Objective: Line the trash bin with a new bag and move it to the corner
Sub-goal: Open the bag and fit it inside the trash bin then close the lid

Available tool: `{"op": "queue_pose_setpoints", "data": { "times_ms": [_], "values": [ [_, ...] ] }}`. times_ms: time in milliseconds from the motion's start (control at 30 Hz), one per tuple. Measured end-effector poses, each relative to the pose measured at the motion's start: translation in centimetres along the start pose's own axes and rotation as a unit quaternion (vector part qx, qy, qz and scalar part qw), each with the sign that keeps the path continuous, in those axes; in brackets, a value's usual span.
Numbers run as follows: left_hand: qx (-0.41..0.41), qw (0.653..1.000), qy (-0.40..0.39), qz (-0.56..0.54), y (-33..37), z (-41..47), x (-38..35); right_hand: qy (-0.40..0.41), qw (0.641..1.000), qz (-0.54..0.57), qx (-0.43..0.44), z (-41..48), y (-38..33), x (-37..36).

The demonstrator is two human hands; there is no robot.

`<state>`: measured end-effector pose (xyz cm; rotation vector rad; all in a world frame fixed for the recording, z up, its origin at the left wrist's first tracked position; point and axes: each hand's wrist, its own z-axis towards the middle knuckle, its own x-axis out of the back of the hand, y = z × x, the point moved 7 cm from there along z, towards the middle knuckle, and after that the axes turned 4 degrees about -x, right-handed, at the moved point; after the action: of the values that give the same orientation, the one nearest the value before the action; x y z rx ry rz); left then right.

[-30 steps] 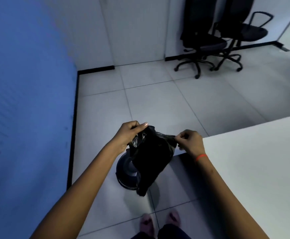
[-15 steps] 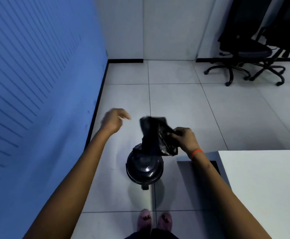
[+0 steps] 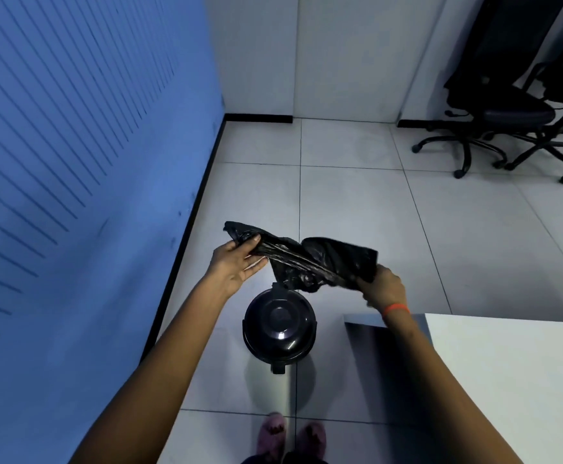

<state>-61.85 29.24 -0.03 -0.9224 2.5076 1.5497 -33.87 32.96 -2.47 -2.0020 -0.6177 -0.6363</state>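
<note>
A crumpled black trash bag (image 3: pixel 310 259) is stretched between both hands above the floor. My left hand (image 3: pixel 236 264) pinches its left end between thumb and fingers. My right hand (image 3: pixel 382 289), with an orange band on the wrist, grips its right end. Below the bag a round black pedal bin (image 3: pixel 279 328) stands on the tiled floor with its lid closed and its pedal toward me. The room corner (image 3: pixel 226 123), where the blue wall meets the white wall, lies farther ahead.
A blue ribbed wall (image 3: pixel 89 162) runs along the left. A white table (image 3: pixel 507 380) fills the lower right, close to the bin. Two black office chairs (image 3: pixel 501 105) stand at the far right. My feet in pink slippers (image 3: pixel 290 437) are just behind the bin.
My left hand, which had let go half a second ago, has taken the bag's left end again. The bag is now pulled out sideways between both hands.
</note>
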Motion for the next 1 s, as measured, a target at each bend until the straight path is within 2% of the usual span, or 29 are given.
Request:
{"op": "queue_pose_setpoints", "data": {
  "times_ms": [33,67,133,167,233,333,400,467,600,667,733,800,867,933,1000],
  "values": [
    [0.015,1.0,-0.016,0.001,-0.4,0.0,-0.6,0.042,0.995,-0.075,0.057,0.0,-0.7,0.1],
    [0.022,0.999,-0.033,0.024,-0.8,0.0,-1.3,0.096,0.983,-0.084,0.133,-0.8,-2.4,0.4],
    [0.01,0.995,-0.054,0.089,-1.1,-0.5,-3.0,0.209,0.936,-0.004,0.285,-3.9,-6.4,1.6],
    [-0.005,0.992,-0.054,0.117,-1.1,-0.6,-3.7,0.236,0.912,0.028,0.334,-5.4,-8.4,2.1],
    [-0.027,0.988,-0.046,0.145,-1.1,-0.7,-4.7,0.174,0.907,0.064,0.379,-6.3,-10.6,1.5],
    [-0.021,0.989,-0.061,0.137,-1.3,-1.0,-5.8,-0.009,0.948,0.086,0.308,-4.8,-10.6,-1.4],
    [-0.007,0.99,-0.087,0.113,-1.6,-1.2,-6.3,-0.071,0.955,0.133,0.255,-4.0,-9.6,-2.6],
    [0.009,0.986,-0.105,0.126,-1.8,-1.4,-6.4,-0.134,0.948,0.199,0.21,-3.9,-8.8,-3.3],
    [0.032,0.979,-0.131,0.152,-2.7,-1.6,-5.5,-0.241,0.92,0.236,0.198,-4.8,-8.8,-5.0],
    [0.041,0.98,-0.136,0.137,-2.8,-1.8,-4.5,-0.251,0.907,0.306,0.144,-4.9,-8.3,-5.1],
    [0.045,0.981,-0.128,0.142,-2.5,-1.9,-2.5,-0.223,0.895,0.383,0.045,-3.6,-6.5,-4.9],
    [0.025,0.972,-0.092,0.215,-2.0,-1.4,0.8,-0.207,0.852,0.475,-0.078,-2.1,-4.0,-5.0],
    [-0.018,0.949,-0.031,0.313,-1.0,-0.7,4.9,-0.182,0.809,0.541,-0.142,-1.0,-2.2,-5.3],
    [-0.004,0.955,0.012,0.297,-0.5,-0.6,8.1,-0.139,0.821,0.533,-0.147,-0.8,-1.1,-5.9],
    [0.065,0.973,-0.008,0.221,-0.9,-1.1,9.2,-0.119,0.86,0.488,-0.09,-2.2,-1.8,-5.9]
  ]
}}
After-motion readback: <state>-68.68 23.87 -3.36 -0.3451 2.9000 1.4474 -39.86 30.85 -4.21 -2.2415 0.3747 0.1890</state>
